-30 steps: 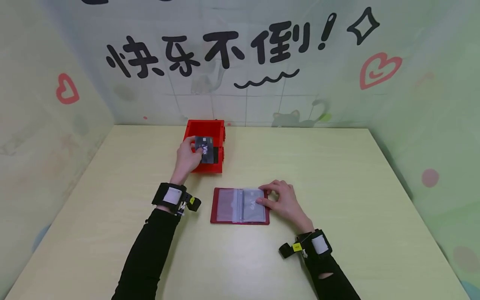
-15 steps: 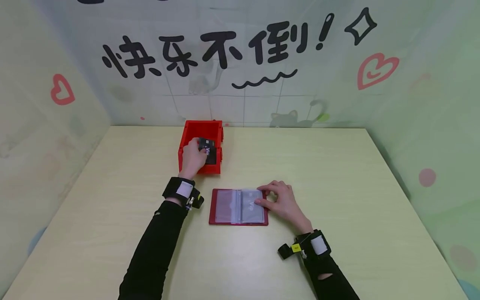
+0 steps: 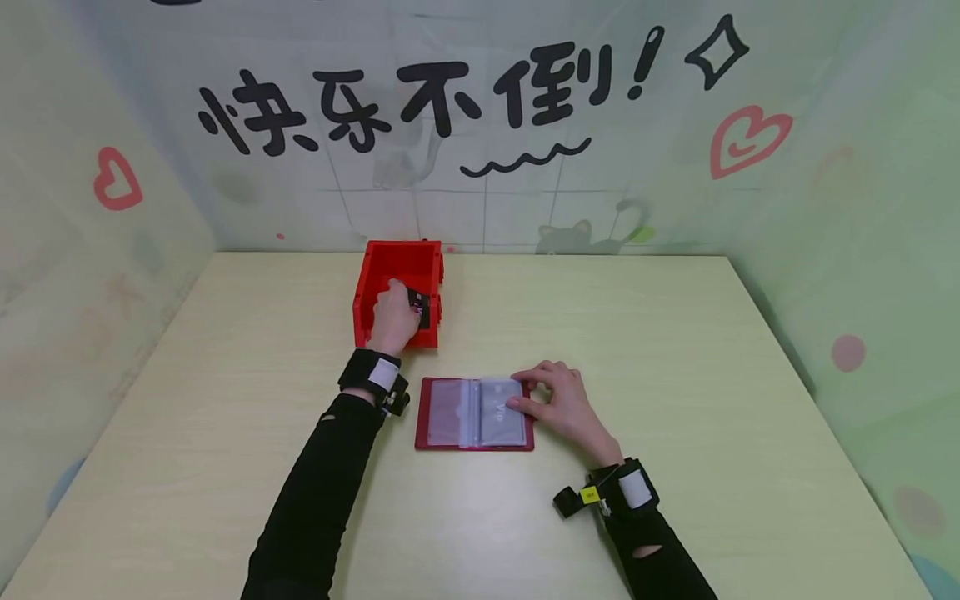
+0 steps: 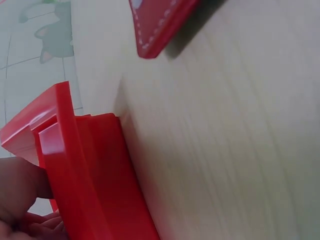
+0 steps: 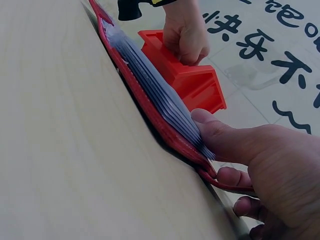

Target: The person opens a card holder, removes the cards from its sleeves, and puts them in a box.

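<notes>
My left hand (image 3: 395, 317) reaches down into a red plastic bin (image 3: 405, 260), its fingers bent. Beside it in the bin is a black card (image 3: 424, 310), mostly covered by the hand. The fingertips are hidden, so their hold on the card is unclear. In the left wrist view, the thumb (image 4: 20, 185) is by the bin wall. My right hand (image 3: 564, 404) holds the right edge of an open red card holder (image 3: 422, 417). In the right wrist view, its thumb presses the clear sleeves (image 5: 155, 85) while fingers are beneath the cover. A "Vip" card shows through the right sleeve.
A pale wooden table (image 3: 262, 467) lies under everything. Printed cloth walls (image 3: 480, 208) rise behind it and on both sides. The bin stands near the back edge, behind and left of the card holder. A black wrist camera is strapped on each wrist.
My left hand, which held a grey "Vip" card over the bin, has lowered into it and shifted right, covering most of the card. The right hand keeps its hold on the card holder.
</notes>
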A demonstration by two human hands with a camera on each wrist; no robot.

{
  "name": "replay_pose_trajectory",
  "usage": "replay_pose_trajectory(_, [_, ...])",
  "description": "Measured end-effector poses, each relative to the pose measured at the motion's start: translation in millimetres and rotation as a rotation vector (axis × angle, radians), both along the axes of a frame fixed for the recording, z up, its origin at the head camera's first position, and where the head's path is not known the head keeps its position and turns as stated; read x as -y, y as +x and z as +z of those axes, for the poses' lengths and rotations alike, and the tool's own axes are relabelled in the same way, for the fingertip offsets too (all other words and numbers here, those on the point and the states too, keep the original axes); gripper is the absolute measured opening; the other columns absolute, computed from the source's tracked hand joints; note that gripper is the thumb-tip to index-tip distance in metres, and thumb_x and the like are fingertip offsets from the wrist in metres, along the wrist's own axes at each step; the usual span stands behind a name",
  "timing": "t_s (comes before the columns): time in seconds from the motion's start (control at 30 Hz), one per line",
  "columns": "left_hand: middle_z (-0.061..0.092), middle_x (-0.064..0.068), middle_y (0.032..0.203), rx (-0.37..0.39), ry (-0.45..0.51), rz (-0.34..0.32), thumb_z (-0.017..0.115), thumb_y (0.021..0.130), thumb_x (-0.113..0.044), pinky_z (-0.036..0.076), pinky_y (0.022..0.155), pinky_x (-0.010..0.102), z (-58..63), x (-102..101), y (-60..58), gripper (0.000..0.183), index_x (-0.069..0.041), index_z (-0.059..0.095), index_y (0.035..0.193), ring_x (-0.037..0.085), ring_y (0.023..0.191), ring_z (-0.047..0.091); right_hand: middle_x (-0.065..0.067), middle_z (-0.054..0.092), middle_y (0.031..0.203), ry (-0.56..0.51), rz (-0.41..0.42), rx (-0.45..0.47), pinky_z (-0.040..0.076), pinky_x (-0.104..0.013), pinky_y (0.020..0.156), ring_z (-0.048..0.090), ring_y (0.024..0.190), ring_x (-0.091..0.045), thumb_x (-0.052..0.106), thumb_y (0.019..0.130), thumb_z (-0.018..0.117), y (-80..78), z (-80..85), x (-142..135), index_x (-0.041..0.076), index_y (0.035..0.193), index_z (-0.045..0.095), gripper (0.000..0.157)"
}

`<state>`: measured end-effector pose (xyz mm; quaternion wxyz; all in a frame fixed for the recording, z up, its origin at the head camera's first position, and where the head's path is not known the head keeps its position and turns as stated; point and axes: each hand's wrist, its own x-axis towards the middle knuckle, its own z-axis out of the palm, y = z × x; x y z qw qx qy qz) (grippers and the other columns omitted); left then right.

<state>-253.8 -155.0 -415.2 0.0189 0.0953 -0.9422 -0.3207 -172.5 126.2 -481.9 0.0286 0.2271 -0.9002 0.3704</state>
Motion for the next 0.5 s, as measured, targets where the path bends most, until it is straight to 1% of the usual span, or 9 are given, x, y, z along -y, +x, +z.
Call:
replay_pose_trajectory(0.1, [0.064,0.031,0.108,-0.006,-0.049,-0.008,0.058,0.093,-0.001,0.059,0.087,0.051,0.1,-2.2,1.2,0.028,0.009,0.048,0.118,0.044,0.095,0.068,0.000,0.067,0.094,0.001,0.000,0.003,0.027,-0.033,0.083,0.046,0.086,-0.016,0.030,0.082,0.083,0.0,0.3,0.7,0.013,0.115,0.075,0.038])
replay_pose_trajectory(0.2, [0.065,0.026,0.095,-0.007,-0.095,-0.018,0.058,0.094,-0.002,0.061,0.080,0.048,-1.5,-3.3,2.5,0.015,0.007,0.055,0.106,0.040,0.084,0.068,0.000,0.067,0.094,0.005,0.001,0.000,0.027,-0.033,0.083,0.046,0.086,-0.015,0.030,0.082,0.083,-0.1,-0.5,0.9,0.014,0.115,0.075,0.038])
replay_pose_trajectory(0.27, [0.064,0.022,0.086,-0.007,-0.113,-0.024,0.057,0.095,-0.003,0.061,0.075,0.045,-2.6,-3.4,3.5,0.007,0.004,0.058,0.097,0.036,0.077,0.065,0.001,0.066,0.094,0.006,0.002,-0.003,0.027,-0.033,0.083,0.046,0.086,-0.015,0.030,0.083,0.082,-0.1,-1.0,0.9,0.014,0.115,0.075,0.037])
replay_pose_trajectory(0.33, [0.062,0.019,0.081,-0.009,-0.114,-0.025,0.058,0.095,-0.005,0.060,0.071,0.043,-3.8,-3.5,4.3,0.009,0.002,0.059,0.090,0.033,0.074,0.062,0.000,0.066,0.093,0.005,0.001,-0.002,0.027,-0.033,0.083,0.046,0.086,-0.015,0.030,0.082,0.083,0.1,-0.1,1.0,0.013,0.115,0.075,0.038])
replay_pose_trajectory(0.5, [0.057,0.016,0.075,-0.002,-0.119,-0.028,0.058,0.094,-0.011,0.051,0.065,0.039,-4.1,-4.6,8.5,0.015,-0.001,0.055,0.083,0.030,0.072,0.057,-0.001,0.066,0.093,0.003,-0.004,-0.004,0.027,-0.033,0.084,0.046,0.086,-0.017,0.029,0.081,0.084,0.4,2.5,0.4,0.012,0.115,0.075,0.039])
